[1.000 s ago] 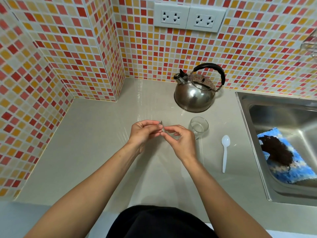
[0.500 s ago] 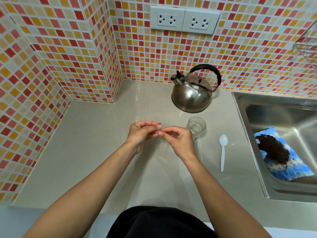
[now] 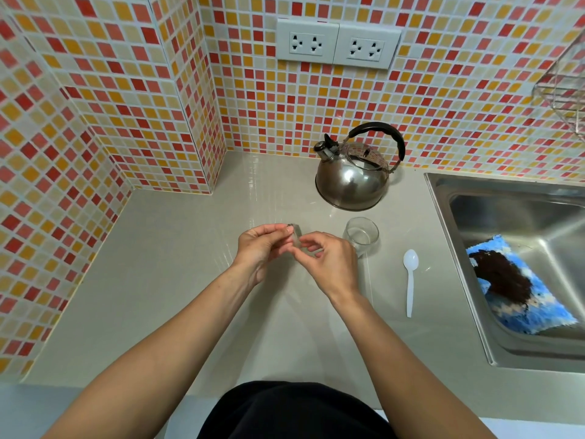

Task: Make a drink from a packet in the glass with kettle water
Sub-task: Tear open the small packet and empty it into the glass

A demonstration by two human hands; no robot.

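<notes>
My left hand (image 3: 262, 248) and my right hand (image 3: 329, 264) meet over the middle of the counter, both pinching a small silvery packet (image 3: 296, 237), most of which is hidden by my fingers. Just right of my right hand stands a short clear glass (image 3: 361, 236), upright, with a little water or nothing visible in it. A steel kettle (image 3: 353, 182) with a black handle sits behind the glass against the tiled wall. A white plastic spoon (image 3: 410, 280) lies on the counter to the right of the glass.
A steel sink (image 3: 443, 198) takes up the right side, with a blue and white cloth (image 3: 519, 289) stained dark lying in it. Two wall sockets (image 3: 337, 44) sit above the kettle. A wire rack (image 3: 563, 90) hangs at the upper right. The tiled wall juts out at the left.
My hands stay together on the packet; a bit more of the silvery packet shows between my fingers now. The view has shifted slightly.
</notes>
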